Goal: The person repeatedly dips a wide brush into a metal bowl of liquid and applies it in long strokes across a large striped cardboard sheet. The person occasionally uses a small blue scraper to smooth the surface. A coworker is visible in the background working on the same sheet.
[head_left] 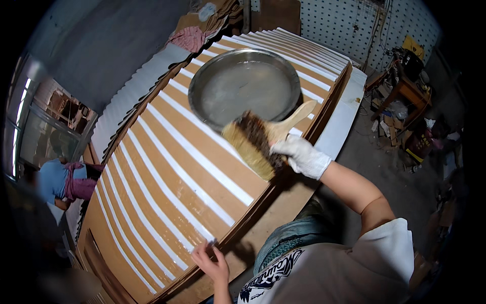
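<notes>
My right hand [302,156], in a white glove, is closed around a wide brush [253,144] near the base of its pale wooden handle. The brush has dark and tan bristles and is held over the near rim of a round metal basin [292,81]. Cloudy, greyish liquid fills part of the basin. My bare left hand [210,259] rests at the near edge of the brown and white striped sheets [177,167], thumb and fingers apart, by the end of one white strip. Wet, shiny patches show on the sheets' left part.
The basin stands on the sheets. Another person in blue [53,182] is at the far left. Behind lie white layered sheets [129,86] and a pink cloth [188,38]. A wooden stool [412,96] and scattered clutter stand at the right.
</notes>
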